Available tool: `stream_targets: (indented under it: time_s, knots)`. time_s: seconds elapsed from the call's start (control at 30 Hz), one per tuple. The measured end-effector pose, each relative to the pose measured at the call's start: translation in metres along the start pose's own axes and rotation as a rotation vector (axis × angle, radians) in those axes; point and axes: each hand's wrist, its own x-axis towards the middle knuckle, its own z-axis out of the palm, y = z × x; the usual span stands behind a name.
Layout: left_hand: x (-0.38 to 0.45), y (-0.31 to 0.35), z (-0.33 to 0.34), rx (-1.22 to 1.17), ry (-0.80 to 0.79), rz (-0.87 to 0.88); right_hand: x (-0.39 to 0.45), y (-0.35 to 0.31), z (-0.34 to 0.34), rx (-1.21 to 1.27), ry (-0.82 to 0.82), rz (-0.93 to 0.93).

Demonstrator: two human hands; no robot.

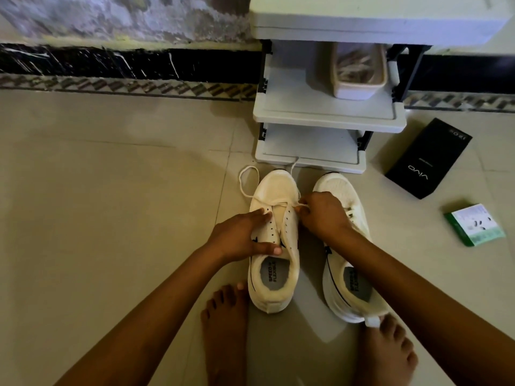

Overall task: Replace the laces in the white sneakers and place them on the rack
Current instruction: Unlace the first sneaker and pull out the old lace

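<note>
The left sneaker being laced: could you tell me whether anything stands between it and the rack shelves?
Nothing visible does. The left sneaker sits on the floor right before the rack, toe toward it. The bottom shelf is bare; only a beige basket takes the middle shelf's right side.

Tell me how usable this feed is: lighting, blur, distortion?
Head view: dim, yellowish light; wide-angle bending of the rack and wall edges; wall and basket look smeared. Left hand, right hand, lace and left sneaker read clearly.
</note>
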Motion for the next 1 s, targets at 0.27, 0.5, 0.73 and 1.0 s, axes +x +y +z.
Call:
stream_targets:
  time_s: [0.27, 0.5, 0.73, 1.0]
  knots:
    - [-0.001, 0.0, -0.002, 0.001, -0.003, 0.003, -0.002, -0.004, -0.026, 0.544, -0.023, -0.039]
    - [-0.005, 0.007, -0.006, 0.006, 0.001, 0.027, -0.015, -0.015, -0.058, 0.929, 0.18, -0.34]
    - [-0.006, 0.009, -0.007, -0.006, -0.003, 0.027, -0.005, -0.02, -0.039, 1.234, -0.008, -0.075]
    - [-0.004, 0.005, -0.004, 0.0, -0.005, 0.022, 0.006, 0.003, -0.003, 0.634, -0.001, -0.015]
